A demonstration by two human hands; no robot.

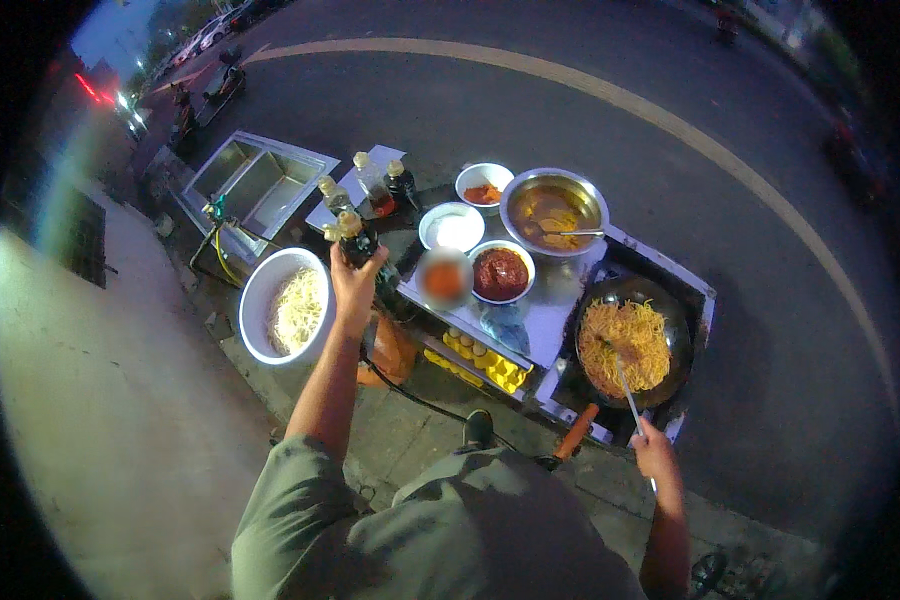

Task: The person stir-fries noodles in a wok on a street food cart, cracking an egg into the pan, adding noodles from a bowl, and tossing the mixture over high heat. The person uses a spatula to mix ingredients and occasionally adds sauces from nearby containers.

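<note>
My left hand (356, 277) is closed around a dark sauce bottle (358, 238) with a pale cap. Close by, more capped bottles stand on the cart, among them a clear one (373, 185) with reddish liquid and a dark one (400, 182). In my right hand (655, 454) is the metal handle of a cooking utensil (628, 394). The utensil's far end is buried in yellow noodles (630, 349), so its shape is hidden. Those noodles fill much of a black wok (679, 330) with an orange handle (576, 431).
A white bucket (249, 304) holds bean sprouts. Bowls of white powder (452, 227), dark red paste (501, 274) and orange food (483, 193) stand near a steel bowl of broth (514, 221) with a ladle. Below are eggs in yellow trays (506, 373). A steel sink (270, 184) is far left.
</note>
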